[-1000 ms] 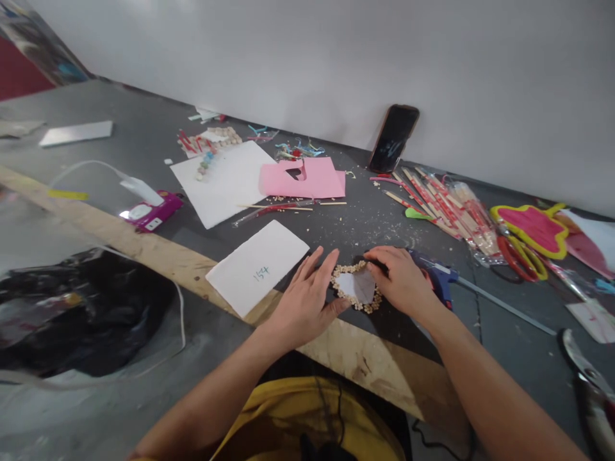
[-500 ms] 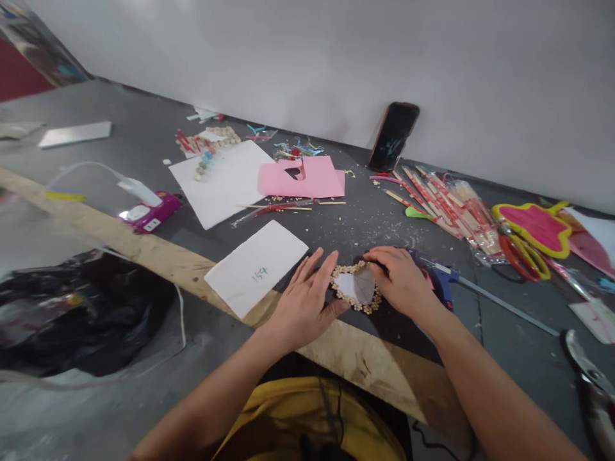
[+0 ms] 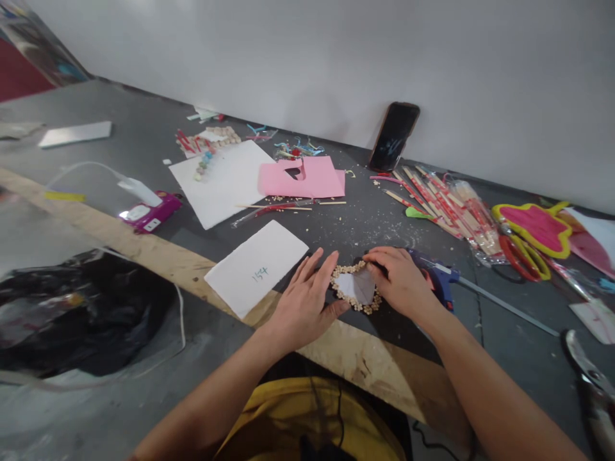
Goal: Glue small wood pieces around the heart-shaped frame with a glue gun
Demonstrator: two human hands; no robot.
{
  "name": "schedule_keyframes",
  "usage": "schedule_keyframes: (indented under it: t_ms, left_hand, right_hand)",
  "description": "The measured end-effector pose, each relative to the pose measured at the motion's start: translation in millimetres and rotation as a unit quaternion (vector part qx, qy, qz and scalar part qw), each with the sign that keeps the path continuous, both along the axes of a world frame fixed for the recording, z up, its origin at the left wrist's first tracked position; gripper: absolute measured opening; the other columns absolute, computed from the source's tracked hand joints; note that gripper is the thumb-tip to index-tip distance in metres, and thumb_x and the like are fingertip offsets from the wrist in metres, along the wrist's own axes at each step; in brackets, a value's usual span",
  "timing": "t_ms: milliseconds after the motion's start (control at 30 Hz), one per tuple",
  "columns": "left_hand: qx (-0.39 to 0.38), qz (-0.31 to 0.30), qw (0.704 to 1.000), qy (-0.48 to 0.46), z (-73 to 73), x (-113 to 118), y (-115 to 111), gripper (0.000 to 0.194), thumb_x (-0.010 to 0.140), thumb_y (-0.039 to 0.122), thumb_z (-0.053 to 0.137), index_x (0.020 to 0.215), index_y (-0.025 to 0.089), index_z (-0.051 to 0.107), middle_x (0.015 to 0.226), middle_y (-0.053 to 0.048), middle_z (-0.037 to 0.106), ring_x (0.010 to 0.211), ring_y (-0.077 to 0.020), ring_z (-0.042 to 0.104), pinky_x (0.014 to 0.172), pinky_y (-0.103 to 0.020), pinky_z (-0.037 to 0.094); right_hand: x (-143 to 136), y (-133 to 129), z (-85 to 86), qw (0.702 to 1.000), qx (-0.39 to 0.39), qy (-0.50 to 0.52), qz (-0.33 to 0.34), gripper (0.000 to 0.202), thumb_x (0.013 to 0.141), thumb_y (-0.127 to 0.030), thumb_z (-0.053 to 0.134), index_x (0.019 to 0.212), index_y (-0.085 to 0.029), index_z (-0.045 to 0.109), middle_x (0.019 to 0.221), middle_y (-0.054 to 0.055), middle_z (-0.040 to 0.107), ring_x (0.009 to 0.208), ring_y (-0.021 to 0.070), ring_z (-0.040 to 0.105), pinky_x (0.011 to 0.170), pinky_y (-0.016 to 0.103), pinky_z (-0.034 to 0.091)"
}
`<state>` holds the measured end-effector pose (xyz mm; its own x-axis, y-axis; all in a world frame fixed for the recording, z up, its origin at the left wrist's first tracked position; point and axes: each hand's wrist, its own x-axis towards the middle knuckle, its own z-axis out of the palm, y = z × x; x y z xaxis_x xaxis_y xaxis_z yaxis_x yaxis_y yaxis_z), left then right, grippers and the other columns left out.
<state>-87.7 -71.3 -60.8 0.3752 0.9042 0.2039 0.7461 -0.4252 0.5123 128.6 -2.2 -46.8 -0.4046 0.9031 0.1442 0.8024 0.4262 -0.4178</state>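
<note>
A small heart-shaped piece (image 3: pixel 356 289), white inside with a border of tiny wooden flower shapes, lies on the dark table between my hands. My left hand (image 3: pixel 307 301) rests at its left side with fingers spread and the thumb at the lower edge. My right hand (image 3: pixel 396 278) has its fingers closed on the upper right edge of the heart. Just beyond my right hand is a blue glue gun (image 3: pixel 439 275), partly hidden by that hand. A white card (image 3: pixel 259 269) with handwritten marks lies left of my left hand.
Pink foam (image 3: pixel 314 178) and a white sheet (image 3: pixel 216 186) lie further back. A phone (image 3: pixel 394 136) leans on the wall. To the right are wrapped sticks (image 3: pixel 446 208), scissors (image 3: pixel 523 256) and pliers (image 3: pixel 589 371). A purple power adapter (image 3: pixel 150 212) and black bag (image 3: pixel 86 314) are left.
</note>
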Motion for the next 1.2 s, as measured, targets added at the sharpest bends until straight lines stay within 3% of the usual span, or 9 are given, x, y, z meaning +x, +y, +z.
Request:
schedule_keyframes:
  t_ms: [1200]
  left_hand:
    - [-0.005, -0.003, 1.000, -0.005, -0.5, -0.5, 0.3, 0.077, 0.094, 0.059, 0.035, 0.150, 0.014, 0.007, 0.145, -0.015, 0.045, 0.147, -0.0280, 0.011, 0.117, -0.053, 0.023]
  right_hand:
    - [-4.1, 0.6, -2.3, 1.000, 0.021, -0.008, -0.011, 0.024, 0.087, -0.029, 0.051, 0.098, -0.021, 0.071, 0.107, 0.009, 0.068, 0.102, 0.0253, 0.057, 0.093, 0.045, 0.042]
